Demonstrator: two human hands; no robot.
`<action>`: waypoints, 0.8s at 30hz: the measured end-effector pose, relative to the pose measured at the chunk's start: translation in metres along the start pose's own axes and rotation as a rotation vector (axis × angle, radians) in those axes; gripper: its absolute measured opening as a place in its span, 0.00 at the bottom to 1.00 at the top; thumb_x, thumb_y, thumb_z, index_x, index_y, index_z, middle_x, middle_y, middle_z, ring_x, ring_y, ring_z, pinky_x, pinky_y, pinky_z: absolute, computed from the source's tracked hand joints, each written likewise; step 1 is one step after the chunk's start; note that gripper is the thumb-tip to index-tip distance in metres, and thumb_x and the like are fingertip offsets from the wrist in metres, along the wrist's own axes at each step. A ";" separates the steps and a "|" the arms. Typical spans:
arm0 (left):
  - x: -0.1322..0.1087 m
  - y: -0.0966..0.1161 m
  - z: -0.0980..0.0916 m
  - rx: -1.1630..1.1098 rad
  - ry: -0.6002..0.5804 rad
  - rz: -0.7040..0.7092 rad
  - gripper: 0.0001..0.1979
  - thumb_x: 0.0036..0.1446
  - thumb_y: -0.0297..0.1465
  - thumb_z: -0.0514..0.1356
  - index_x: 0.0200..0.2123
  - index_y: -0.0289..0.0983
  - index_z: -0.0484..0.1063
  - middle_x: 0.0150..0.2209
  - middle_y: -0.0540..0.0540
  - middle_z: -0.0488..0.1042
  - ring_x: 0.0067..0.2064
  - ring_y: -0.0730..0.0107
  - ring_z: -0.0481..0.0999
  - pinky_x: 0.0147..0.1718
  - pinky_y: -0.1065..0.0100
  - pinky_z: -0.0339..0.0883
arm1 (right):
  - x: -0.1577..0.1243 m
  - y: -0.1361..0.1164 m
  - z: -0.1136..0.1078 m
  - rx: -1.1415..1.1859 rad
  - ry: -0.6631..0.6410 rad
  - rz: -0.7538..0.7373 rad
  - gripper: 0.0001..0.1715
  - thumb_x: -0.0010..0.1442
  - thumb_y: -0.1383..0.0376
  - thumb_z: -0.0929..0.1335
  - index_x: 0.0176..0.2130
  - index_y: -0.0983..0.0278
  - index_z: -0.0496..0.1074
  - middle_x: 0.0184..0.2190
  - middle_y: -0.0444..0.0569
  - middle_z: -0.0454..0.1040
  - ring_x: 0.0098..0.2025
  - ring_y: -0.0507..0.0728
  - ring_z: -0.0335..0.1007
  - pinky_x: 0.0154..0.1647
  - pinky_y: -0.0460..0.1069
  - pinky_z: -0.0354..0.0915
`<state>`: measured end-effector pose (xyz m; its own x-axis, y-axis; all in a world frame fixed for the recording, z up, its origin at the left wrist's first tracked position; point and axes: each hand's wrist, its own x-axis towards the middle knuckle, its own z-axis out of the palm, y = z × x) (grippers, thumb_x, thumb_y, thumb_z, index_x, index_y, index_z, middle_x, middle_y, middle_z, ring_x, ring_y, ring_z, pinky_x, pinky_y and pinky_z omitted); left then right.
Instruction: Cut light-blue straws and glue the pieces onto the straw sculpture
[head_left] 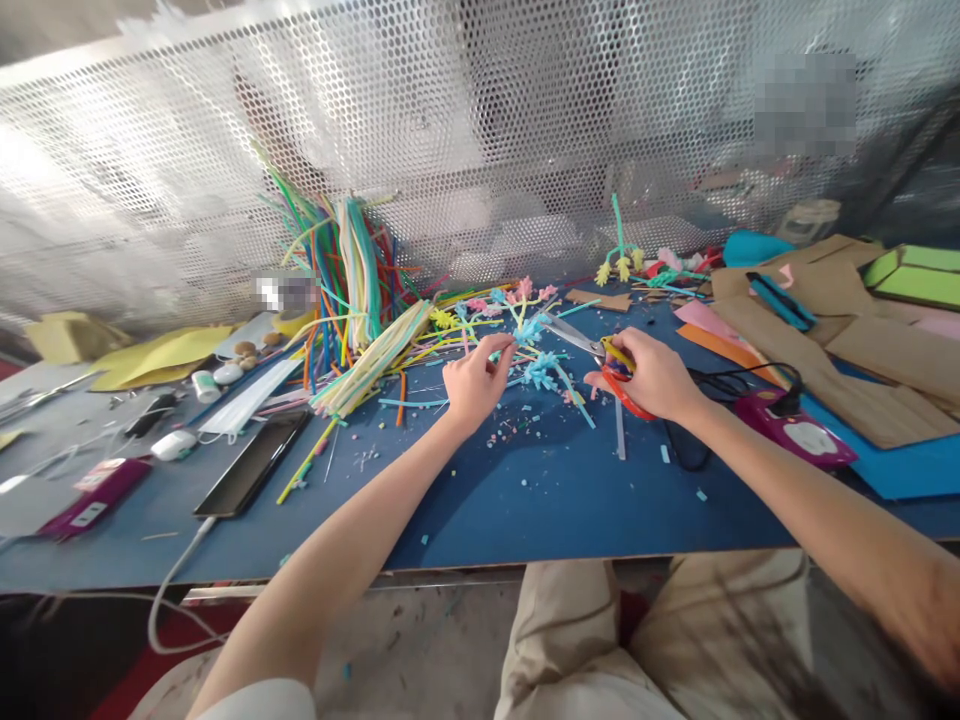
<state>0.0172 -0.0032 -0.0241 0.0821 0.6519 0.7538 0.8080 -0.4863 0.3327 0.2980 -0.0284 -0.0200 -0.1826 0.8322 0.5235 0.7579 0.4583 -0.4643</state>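
Note:
My left hand (476, 382) is closed in a pinch on a light-blue pipe-cleaner flower (531, 330) above the table. In my right hand (656, 375) is a pair of scissors (576, 338) with red and yellow handles. Their metal blades point left, with the tips close beside the blue flower; whether they touch it I cannot tell. Just below lies another blue pipe-cleaner flower (541, 371). Behind my hands are pink pipe-cleaner flowers (525, 290) and a yellow one (444, 318). Small clippings (517, 432) are scattered on the blue tabletop (480, 510).
A thick bundle of coloured pipe cleaners (356, 270) stands at the back left. Left of me are a phone (253, 468) on a cable, a face mask (255, 395) and a purple power strip (97, 495). Cardboard (847, 370) and another purple power strip (795, 430) lie right. Perforated metal stands behind.

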 end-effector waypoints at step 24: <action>-0.001 0.004 0.000 0.015 0.011 0.002 0.10 0.67 0.38 0.58 0.45 0.42 0.75 0.23 0.54 0.76 0.22 0.77 0.73 0.27 0.72 0.57 | -0.002 0.009 -0.001 0.026 0.054 -0.049 0.27 0.51 0.45 0.74 0.29 0.59 0.61 0.28 0.45 0.68 0.26 0.54 0.60 0.28 0.49 0.55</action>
<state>0.0207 -0.0060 -0.0235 0.0769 0.6445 0.7607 0.8162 -0.4789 0.3231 0.3054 -0.0259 -0.0245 -0.1848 0.7907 0.5837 0.7318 0.5071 -0.4552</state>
